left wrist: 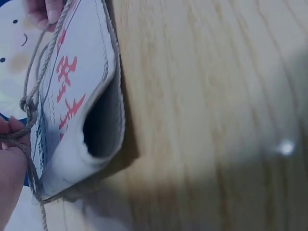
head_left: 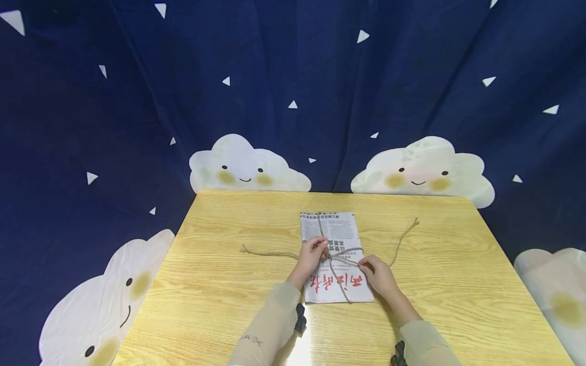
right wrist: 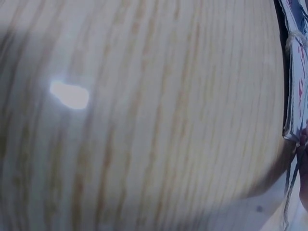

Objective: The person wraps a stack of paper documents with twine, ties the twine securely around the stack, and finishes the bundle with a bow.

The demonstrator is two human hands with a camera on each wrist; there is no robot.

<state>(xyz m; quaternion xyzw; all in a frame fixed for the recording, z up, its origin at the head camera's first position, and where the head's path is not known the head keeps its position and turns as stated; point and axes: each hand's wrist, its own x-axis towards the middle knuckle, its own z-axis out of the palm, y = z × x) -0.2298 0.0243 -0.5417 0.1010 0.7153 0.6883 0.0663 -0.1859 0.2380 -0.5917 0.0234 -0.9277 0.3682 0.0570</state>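
A folded newspaper bundle with large red characters lies on the table, twine crossing it lengthwise and sideways. The crossing of the twine sits near the bundle's middle. My left hand pinches the twine just left of that crossing; a free tail runs out to the left. At the bundle's right edge, my right hand pinches another strand between thumb and finger, its tail curving away behind. In the left wrist view a loose loop shows beside the knot, and the newspaper's folded edge bulges open.
The wooden table extends around the bundle on all sides. Behind it hangs a dark blue curtain with white triangles and smiling clouds. Dark straps sit at both wrists.
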